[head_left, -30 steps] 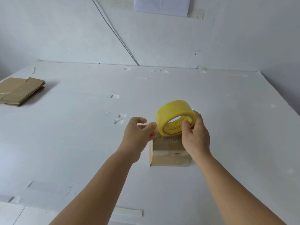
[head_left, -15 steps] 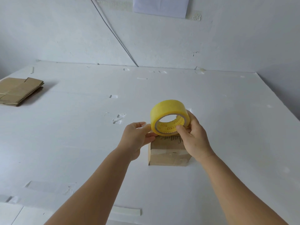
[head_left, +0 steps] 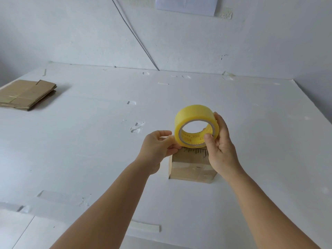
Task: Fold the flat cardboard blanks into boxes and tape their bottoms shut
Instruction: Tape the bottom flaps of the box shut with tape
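Yellow tape (head_left: 195, 114) on a wide roll is held up just above a small folded cardboard box (head_left: 190, 167), which stands toward the middle of the white surface (head_left: 89, 150), nearer its front edge than its back. The right hand (head_left: 220, 144) clasps the roll, thumb hooked into the core and fingers wrapped over the outer rim. The left hand (head_left: 158, 146) is at the roll's lower left edge, thumb and fingertips pinched together there, most likely on the loose end of the tape, though the end itself is too thin and clear to make out. The box already carries strips of tape on its near face. The step in hand looks like drawing off a fresh length to seal a seam. Next, the hands would need to pull apart to peel out enough tape, then lay it flat along the flaps and press it down without wrinkling. A stack of flat cardboard blanks (head_left: 27, 94) waits at the far left edge of the surface, well apart from the box.
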